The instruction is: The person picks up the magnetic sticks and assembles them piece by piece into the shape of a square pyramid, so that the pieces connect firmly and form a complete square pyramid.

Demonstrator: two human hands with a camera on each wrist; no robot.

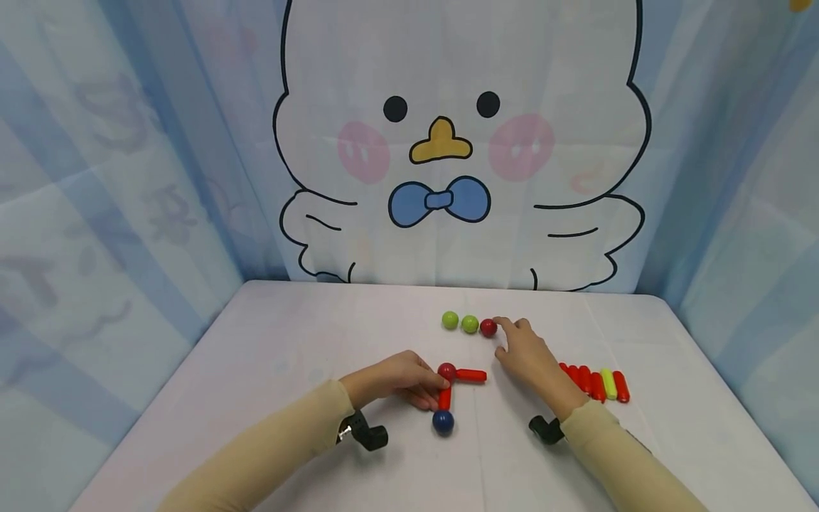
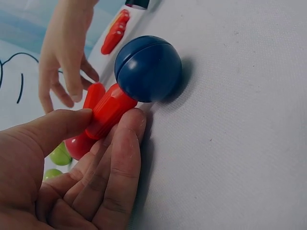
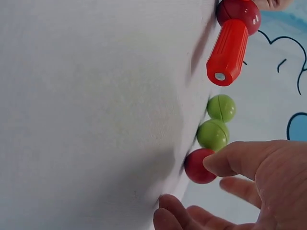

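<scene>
My left hand point(image 1: 406, 378) pinches a red rod point(image 2: 111, 111) between thumb and fingers. One end of that rod meets a dark blue ball point(image 2: 148, 69); a red ball point(image 1: 446, 370) sits at the other. From this red ball a second red rod point(image 1: 472, 375) sticks out to the right, its free end showing a small silvery disc point(image 3: 219, 76) in the right wrist view. Farther back, my right hand point(image 1: 527, 359) reaches over the table with fingers loosely bent and spread. One fingertip is right at a loose red ball point(image 1: 488, 328).
Two green balls point(image 1: 470, 324) line up left of the loose red ball. Beyond my right forearm lies a row of several red rods point(image 1: 585, 380) with one yellow-green rod point(image 1: 608, 384) among them. A printed curtain point(image 1: 441, 249) hangs behind the white table point(image 1: 288, 334).
</scene>
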